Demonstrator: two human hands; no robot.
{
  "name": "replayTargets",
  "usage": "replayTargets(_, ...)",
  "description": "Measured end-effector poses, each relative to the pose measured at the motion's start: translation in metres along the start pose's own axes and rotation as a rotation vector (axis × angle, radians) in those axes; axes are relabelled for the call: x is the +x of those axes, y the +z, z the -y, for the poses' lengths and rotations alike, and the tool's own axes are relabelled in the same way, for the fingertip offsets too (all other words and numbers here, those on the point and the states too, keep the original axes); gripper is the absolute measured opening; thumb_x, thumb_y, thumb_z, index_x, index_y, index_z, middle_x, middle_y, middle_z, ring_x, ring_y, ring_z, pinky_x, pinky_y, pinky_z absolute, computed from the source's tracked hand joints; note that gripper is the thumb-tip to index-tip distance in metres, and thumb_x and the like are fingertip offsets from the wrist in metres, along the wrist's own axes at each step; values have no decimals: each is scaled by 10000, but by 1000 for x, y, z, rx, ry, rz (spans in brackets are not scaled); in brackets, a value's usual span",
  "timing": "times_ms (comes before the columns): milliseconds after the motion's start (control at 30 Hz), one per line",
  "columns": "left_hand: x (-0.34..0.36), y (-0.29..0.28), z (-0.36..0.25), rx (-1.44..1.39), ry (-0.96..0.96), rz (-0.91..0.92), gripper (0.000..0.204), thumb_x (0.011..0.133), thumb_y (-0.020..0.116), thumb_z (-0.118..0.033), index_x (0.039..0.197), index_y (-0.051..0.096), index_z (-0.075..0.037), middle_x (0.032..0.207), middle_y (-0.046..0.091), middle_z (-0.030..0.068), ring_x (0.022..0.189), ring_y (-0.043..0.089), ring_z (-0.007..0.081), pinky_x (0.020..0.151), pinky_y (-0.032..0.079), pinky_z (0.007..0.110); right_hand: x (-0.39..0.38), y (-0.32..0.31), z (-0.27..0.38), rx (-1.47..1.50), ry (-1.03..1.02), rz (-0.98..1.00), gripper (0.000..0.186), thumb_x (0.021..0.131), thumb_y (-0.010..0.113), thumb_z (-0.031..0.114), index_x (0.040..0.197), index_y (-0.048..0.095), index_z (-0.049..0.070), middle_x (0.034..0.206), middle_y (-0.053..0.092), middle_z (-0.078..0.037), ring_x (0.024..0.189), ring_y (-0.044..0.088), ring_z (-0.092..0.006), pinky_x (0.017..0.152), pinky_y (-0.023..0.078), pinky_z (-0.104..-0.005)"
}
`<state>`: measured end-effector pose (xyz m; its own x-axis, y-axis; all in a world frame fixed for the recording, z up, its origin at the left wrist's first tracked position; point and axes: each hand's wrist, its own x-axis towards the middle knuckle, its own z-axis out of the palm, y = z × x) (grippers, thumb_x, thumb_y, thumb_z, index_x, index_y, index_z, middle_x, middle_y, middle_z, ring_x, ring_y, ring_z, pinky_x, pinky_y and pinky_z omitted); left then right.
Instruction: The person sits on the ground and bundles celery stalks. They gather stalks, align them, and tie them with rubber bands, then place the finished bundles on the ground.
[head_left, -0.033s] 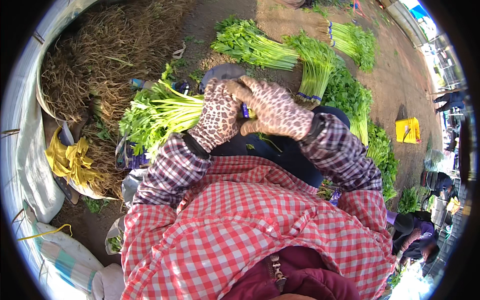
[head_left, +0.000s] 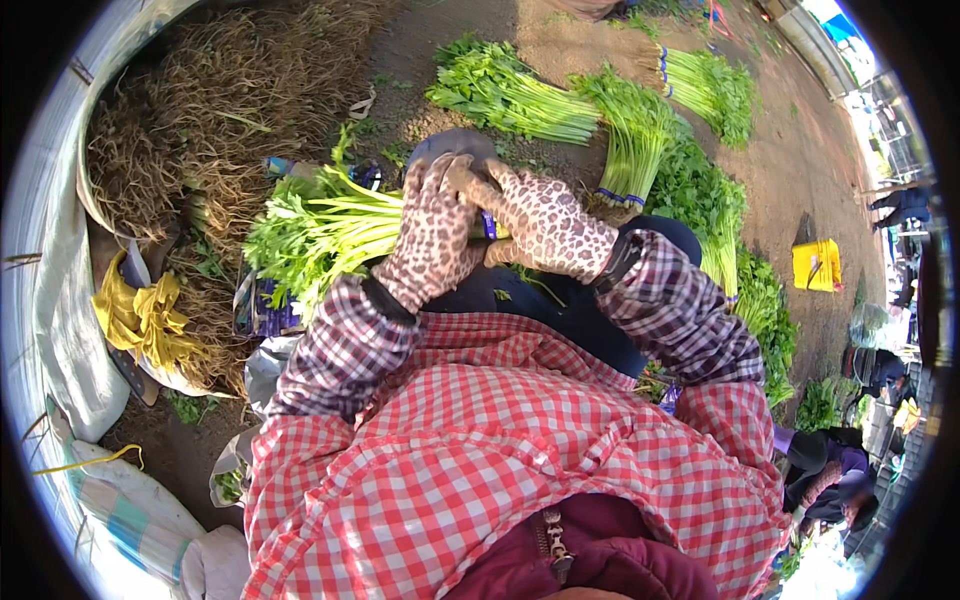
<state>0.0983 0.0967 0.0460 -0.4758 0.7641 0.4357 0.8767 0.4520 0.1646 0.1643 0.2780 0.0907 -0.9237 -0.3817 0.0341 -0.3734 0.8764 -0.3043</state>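
Head view: bunch [head_left: 350, 228] is leafy celery, pale yellow-green stalks, brighter where the sun hits, with darker frilly leaves fanned out at its left end. It's held in front of the person, lying crosswise, leaves left, stalk ends right and mostly hidden by the hands. Leaf end is loose and uneven, stalks pack tighter toward the grip. Left hand [head_left: 435, 235], in a spotted glove, is wrapped round the stalks. Right hand [head_left: 555, 225], same glove, is curved over the stalk-end side, fingers meeting the left hand's, thumb below; can't tell if it's actually gripping. Small purple-blue band [head_left: 489, 224] shows in the gap between hands. On the ground ahead, more bunches [head_left: 515, 97] lie flat, some banded in blue; dry heap [head_left: 220, 130] at left, yellow bucket [head_left: 817, 265] at right. Vs the earlier frame: very little change. Right wrist sits slightly lower, glove spots look sharper. Bunch is in the same left-hand grip, same orientation, band showing in the same gap. Scene as a whole is shifted a touch; the ground bunches and bucket keep the same layout.
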Motion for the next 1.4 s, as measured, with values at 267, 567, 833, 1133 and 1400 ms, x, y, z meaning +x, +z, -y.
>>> replayTargets(267,-105,-26,0,-1420,-849,214,406,943,683,-243,1235,568,15,961,700,106,775,680,162,725,565,290,-4,53,-15,769,370,-244,715,749,872,256,1288,555,-92,1065,704,-181,967,683,-221,843,549,-329)
replayTargets(567,8,31,1,-2424,-542,-57,555,974,621,-346,1422,437,-74,1356,552,166,1252,549,303,1071,451,473,-48,75,21,1960,490,-466,507,924,720,306,1265,537,-21,971,691,-133,766,685,-177,637,580,-274)
replayTargets(833,37,50,-8,-2071,-690,83,497,928,673,-316,1280,532,6,1032,674,155,948,689,275,800,604,391,-66,93,5,1605,450,-483,444,970,652,250,1290,544,-40,984,631,-39,842,608,-148,771,553,-256)
replayTargets(1133,37,79,-20,-1977,-718,203,400,924,699,-285,1192,600,-5,930,696,115,812,701,230,735,600,354,-23,36,-84,1212,588,-778,423,963,658,301,1264,598,10,1016,661,-43,810,609,-106,666,506,-252)
replayTargets(1400,36,90,-22,-1966,-803,169,450,945,677,-324,1250,575,-9,971,693,111,818,695,218,740,593,352,-12,47,-91,1339,726,-969,195,961,643,168,1063,667,3,818,657,-29,652,580,-104,574,492,-256)
